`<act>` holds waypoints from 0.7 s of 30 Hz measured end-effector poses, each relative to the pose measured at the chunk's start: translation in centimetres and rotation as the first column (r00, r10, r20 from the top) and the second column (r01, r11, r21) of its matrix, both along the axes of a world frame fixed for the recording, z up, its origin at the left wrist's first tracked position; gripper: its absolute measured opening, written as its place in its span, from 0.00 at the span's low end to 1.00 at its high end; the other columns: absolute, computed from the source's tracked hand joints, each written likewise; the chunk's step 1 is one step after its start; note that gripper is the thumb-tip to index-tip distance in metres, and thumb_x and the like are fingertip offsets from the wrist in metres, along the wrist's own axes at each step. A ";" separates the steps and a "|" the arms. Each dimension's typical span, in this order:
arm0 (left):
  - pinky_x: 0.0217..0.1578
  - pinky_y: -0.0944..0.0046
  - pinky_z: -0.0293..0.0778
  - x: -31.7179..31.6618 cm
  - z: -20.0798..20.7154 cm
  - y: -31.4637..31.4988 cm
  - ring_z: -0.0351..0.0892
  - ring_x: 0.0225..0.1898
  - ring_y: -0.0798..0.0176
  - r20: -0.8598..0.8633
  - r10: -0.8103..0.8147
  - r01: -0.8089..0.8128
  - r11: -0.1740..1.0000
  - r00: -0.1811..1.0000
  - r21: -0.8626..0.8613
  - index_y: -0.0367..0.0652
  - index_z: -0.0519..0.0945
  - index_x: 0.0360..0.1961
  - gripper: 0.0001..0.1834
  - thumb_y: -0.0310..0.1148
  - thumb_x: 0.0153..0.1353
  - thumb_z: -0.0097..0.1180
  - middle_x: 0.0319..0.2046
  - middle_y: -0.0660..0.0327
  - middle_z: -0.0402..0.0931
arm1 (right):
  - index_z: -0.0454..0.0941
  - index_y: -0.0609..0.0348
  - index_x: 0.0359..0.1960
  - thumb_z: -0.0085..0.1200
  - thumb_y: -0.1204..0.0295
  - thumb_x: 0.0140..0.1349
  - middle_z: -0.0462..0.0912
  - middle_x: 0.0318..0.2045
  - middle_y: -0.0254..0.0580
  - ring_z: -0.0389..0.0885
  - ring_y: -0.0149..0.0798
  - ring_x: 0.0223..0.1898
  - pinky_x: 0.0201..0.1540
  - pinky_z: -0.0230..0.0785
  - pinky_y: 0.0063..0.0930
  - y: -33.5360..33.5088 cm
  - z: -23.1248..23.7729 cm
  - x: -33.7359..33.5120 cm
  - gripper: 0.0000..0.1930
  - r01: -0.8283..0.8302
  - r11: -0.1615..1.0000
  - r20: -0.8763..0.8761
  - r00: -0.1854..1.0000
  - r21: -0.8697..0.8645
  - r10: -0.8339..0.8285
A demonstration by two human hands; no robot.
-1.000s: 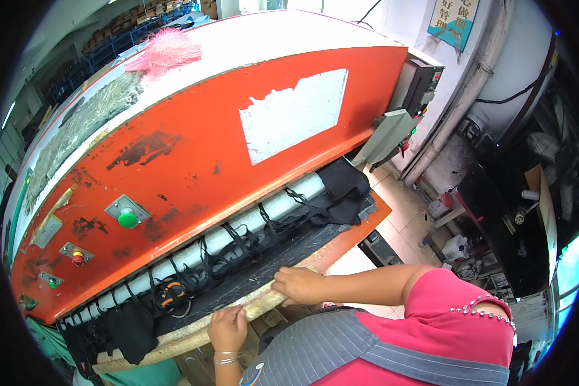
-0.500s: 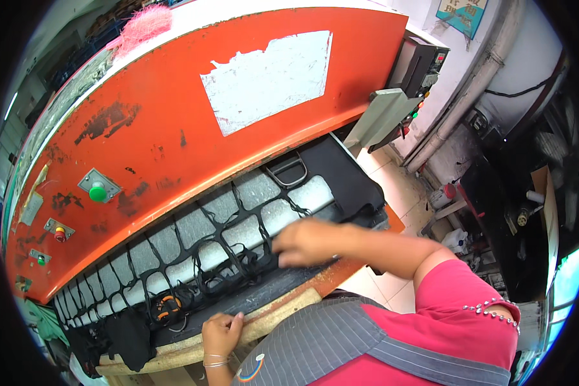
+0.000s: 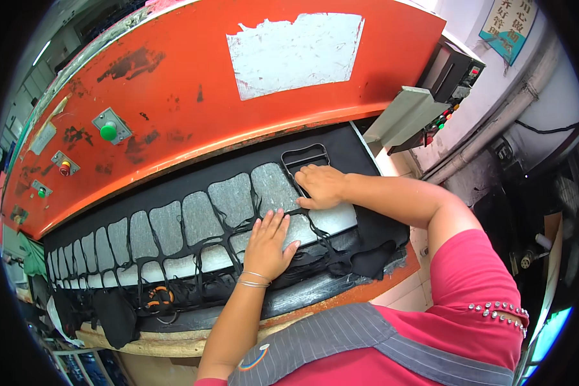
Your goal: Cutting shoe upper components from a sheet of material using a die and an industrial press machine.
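Note:
A black sheet [image 3: 328, 138] lies under the edge of an orange press, with a row of cut-out openings showing a grey board [image 3: 231, 198] below. Thin black strips remain between the openings. At the right end sits a metal cutting die [image 3: 304, 153], a rounded frame outline. My right hand [image 3: 321, 186] has its fingers bent over the die's near side. Spread fingers of my left hand [image 3: 268, 248] lie flat on the strips and board, left of the right hand. The right fingertips are partly hidden.
The orange press beam [image 3: 193, 122] spans the far side, with a green button [image 3: 109, 132] and a red button [image 3: 65, 168]. A control box [image 3: 447, 71] stands at the right. Black scraps [image 3: 373, 260] and an orange-handled tool [image 3: 161, 296] lie along the near edge.
My left hand has moved from the near edge onto the strips. My right hand has gone from the near strips to the die. More black sheet shows beyond the openings; the view has shifted.

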State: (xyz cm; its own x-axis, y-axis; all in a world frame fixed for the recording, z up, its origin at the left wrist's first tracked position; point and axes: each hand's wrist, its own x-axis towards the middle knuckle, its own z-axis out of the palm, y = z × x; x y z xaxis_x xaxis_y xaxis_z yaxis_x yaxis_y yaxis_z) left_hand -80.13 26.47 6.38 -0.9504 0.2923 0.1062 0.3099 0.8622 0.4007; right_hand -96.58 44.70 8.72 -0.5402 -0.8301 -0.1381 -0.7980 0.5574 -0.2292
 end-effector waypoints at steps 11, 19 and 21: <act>0.65 0.49 0.52 0.2 -0.2 -0.2 0.58 0.67 0.49 -0.016 0.013 -0.012 0.998 1.000 0.058 0.39 0.68 0.61 0.33 0.43 0.56 0.59 0.64 0.53 0.62 | 0.75 0.71 0.35 0.47 0.54 0.55 0.80 0.37 0.62 0.79 0.59 0.40 0.47 0.70 0.45 -1.2 0.1 -2.9 0.25 -0.081 0.988 0.167 0.984 0.128 0.059; 0.64 0.49 0.54 0.0 0.1 -0.2 0.59 0.65 0.49 -0.019 0.057 -0.055 0.993 0.998 0.107 0.39 0.70 0.59 0.31 0.42 0.55 0.60 0.63 0.53 0.64 | 0.70 0.70 0.38 0.59 0.49 0.50 0.75 0.40 0.57 0.75 0.57 0.46 0.48 0.69 0.44 -0.2 2.3 -2.2 0.31 -0.125 0.986 0.178 0.979 0.112 0.104; 0.64 0.49 0.54 0.1 0.1 -0.2 0.60 0.65 0.49 -0.032 0.063 -0.059 0.990 0.997 0.124 0.39 0.71 0.58 0.31 0.42 0.55 0.60 0.63 0.53 0.64 | 0.71 0.70 0.39 0.66 0.51 0.43 0.75 0.40 0.58 0.75 0.56 0.48 0.49 0.69 0.43 -0.5 2.7 -2.5 0.33 -0.185 0.956 0.195 0.970 0.227 0.141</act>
State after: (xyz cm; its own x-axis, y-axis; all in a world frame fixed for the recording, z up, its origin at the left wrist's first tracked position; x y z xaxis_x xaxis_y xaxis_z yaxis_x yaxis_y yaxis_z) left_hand -80.07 26.28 6.48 -0.9611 0.2164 0.1719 0.2742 0.8247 0.4947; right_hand -99.11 44.22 11.38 -0.3495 -0.8346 -0.4258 -0.8419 0.4791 -0.2482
